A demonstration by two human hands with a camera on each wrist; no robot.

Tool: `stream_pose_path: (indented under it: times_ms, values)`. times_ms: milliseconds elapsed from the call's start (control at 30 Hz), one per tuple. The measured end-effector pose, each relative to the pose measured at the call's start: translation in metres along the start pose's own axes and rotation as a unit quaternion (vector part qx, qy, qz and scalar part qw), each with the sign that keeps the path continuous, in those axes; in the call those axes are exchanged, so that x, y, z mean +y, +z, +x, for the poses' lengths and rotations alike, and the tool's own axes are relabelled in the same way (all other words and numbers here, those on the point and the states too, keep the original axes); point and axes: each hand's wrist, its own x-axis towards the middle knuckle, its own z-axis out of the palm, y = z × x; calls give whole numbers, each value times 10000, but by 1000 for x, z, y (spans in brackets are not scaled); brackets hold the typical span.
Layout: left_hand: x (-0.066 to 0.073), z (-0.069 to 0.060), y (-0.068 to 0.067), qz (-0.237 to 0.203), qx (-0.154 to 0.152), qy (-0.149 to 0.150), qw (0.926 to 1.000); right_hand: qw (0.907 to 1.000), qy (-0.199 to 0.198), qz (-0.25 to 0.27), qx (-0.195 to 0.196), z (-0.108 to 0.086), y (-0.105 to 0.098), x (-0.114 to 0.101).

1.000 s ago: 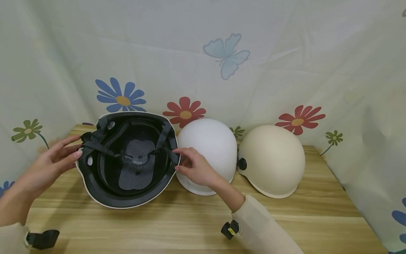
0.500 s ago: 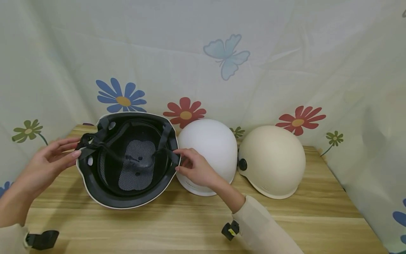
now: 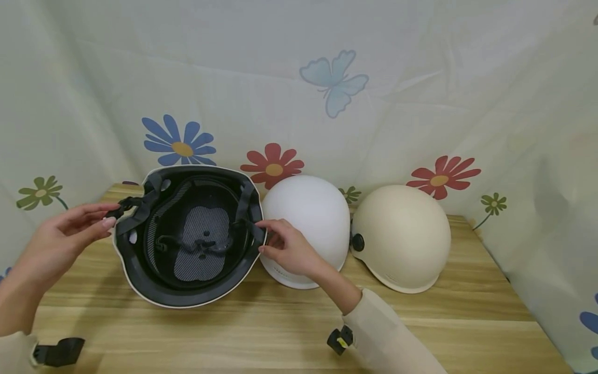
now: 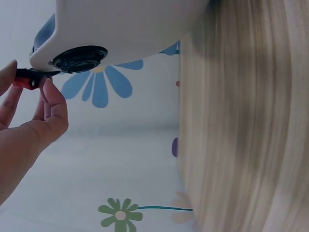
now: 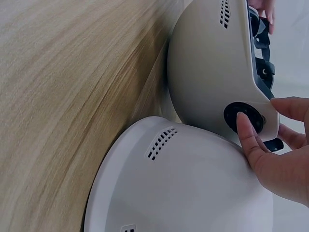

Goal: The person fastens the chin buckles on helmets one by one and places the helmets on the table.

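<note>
An upturned helmet (image 3: 187,298) lies on the table at the left, its black padded inside facing up. My left hand (image 3: 58,236) pinches the black and red buckle (image 4: 29,79) on the end of its left chin strap (image 3: 135,218), just outside the rim. With thumb and fingers my right hand (image 3: 289,246) grips the opposite rim; in the right wrist view the thumb lies on the round black knob (image 5: 243,117). The other chin strap (image 3: 187,244) lies loose across the inside of the helmet.
A white helmet (image 3: 308,223) sits dome up, close against the upturned one. Right of it stands a cream helmet (image 3: 406,234), also dome up. All rest on a wooden table (image 3: 261,332) before a flowered curtain (image 3: 397,78).
The straps, earlier joined across the opening, have come apart. My left hand has drawn the buckle end slightly left; the other strap has dropped inside. The right hand stays put.
</note>
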Motion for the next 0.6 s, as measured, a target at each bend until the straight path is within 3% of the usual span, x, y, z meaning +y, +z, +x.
stream_pose_path:
  times_ms: [233, 600]
  values:
    - [9, -2, -1, 529, -42, 7, 9986, 10000, 35, -10, 3, 0, 0, 1]
    - [11, -2, -3, 36, -248, 387, 9989, 10000, 25, -10, 7, 0, 1, 2]
